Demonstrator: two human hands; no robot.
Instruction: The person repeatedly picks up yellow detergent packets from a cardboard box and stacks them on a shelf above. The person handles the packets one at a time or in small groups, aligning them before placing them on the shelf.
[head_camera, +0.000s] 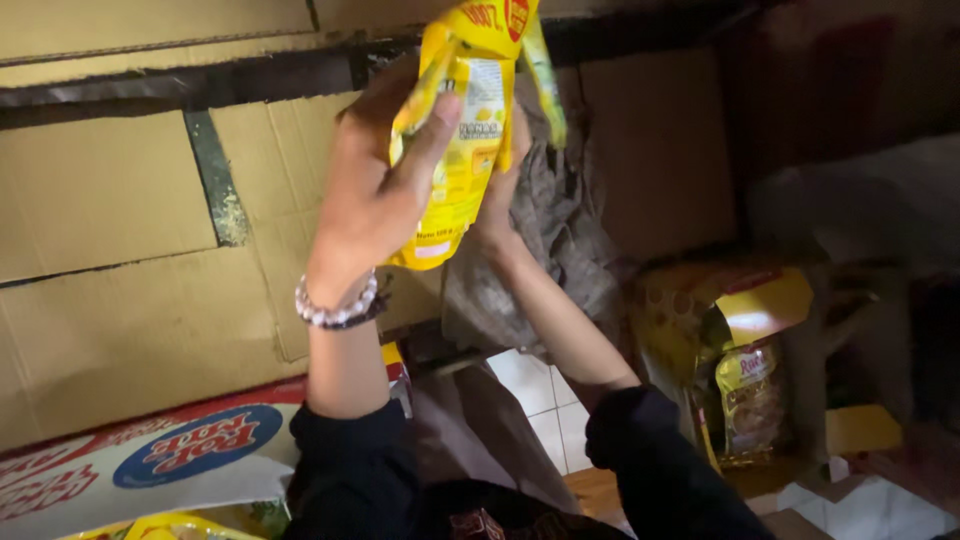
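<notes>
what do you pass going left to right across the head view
flattened cardboard sheets → printed carton → left hand with a bead bracelet → yellow pouch held in both hands → right hand → grey cloth → open box of yellow packets

Dark sleeves pushed up both forearms. Pearly bead bracelet (337, 308) with a dark band on left wrist, 11 o'clock of left sleeve (352, 470).
</notes>
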